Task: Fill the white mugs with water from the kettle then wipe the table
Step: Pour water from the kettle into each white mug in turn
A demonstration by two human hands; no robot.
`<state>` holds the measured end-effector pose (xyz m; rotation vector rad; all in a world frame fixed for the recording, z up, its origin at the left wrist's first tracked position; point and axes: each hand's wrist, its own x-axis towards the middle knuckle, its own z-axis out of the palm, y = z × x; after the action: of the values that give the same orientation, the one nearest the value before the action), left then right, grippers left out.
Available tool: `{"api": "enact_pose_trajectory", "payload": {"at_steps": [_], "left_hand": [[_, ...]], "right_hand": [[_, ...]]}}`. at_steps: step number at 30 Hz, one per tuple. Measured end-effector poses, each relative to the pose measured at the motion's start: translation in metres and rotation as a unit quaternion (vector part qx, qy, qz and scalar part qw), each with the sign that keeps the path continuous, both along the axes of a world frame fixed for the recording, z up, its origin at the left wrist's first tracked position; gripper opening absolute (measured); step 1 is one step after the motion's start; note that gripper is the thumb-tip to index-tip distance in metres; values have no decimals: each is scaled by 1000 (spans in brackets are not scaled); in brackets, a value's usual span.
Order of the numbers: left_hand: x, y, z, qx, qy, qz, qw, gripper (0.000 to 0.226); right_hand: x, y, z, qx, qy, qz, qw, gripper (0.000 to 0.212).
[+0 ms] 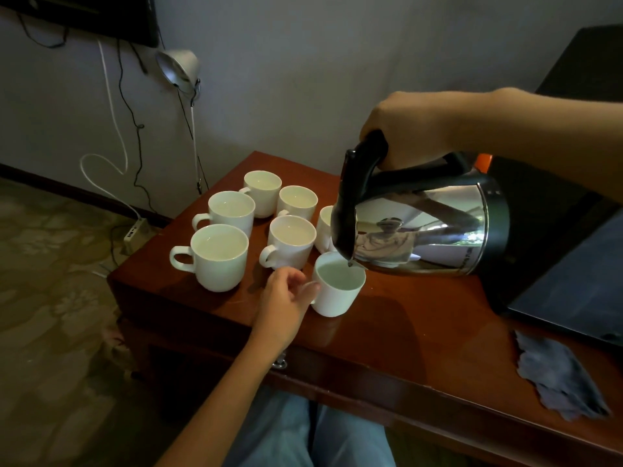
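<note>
My right hand [409,128] grips the black handle of a steel kettle [431,227], tilted with its spout over a white mug [337,291] near the table's front. Water stands in that mug. My left hand [286,298] holds the mug by its handle. Behind it stand several more white mugs, among them a front left mug [219,257], a middle mug [291,242] and a back mug [263,188], all holding water. One mug [324,227] is partly hidden behind the kettle.
The brown wooden table [387,332] has a grey cloth [559,375] at its front right edge and a dark flat device [569,281] at the right. A lamp [178,67] and cables hang on the wall at the left. My knees are below the table's front.
</note>
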<state>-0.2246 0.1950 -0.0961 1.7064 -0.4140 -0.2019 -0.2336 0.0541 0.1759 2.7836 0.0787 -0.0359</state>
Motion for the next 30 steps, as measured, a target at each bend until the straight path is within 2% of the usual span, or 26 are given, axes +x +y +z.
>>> {"api": "enact_pose_trajectory", "payload": {"at_steps": [4,7,10,14,18,22,27,30], "left_hand": [[-6,0,22,16,-98,39,994,26],[-8,-6,40,6,-138,11,990,31],[-7,-15,56,4,-154,-48,987,48],[-1,-30,76,12,-181,-98,979,62],[5,-51,91,34,-238,-114,964,53],[14,-79,112,60,-294,-133,945,50],[34,-130,150,79,-359,-191,910,41],[53,-164,174,84,-375,-226,895,38]], "right_hand": [[-2,-13,0,-6,-19,-6,1000,11],[-12,-27,1,17,-33,-12,999,7],[-23,-44,0,54,-39,-27,997,6],[-44,-73,-5,119,-100,-49,987,10],[-76,-104,-14,199,-187,-64,960,5],[-100,-142,-38,301,-282,-137,901,5],[-118,-179,-64,463,-386,-236,762,7],[-124,-191,-68,513,-429,-240,703,8]]}}
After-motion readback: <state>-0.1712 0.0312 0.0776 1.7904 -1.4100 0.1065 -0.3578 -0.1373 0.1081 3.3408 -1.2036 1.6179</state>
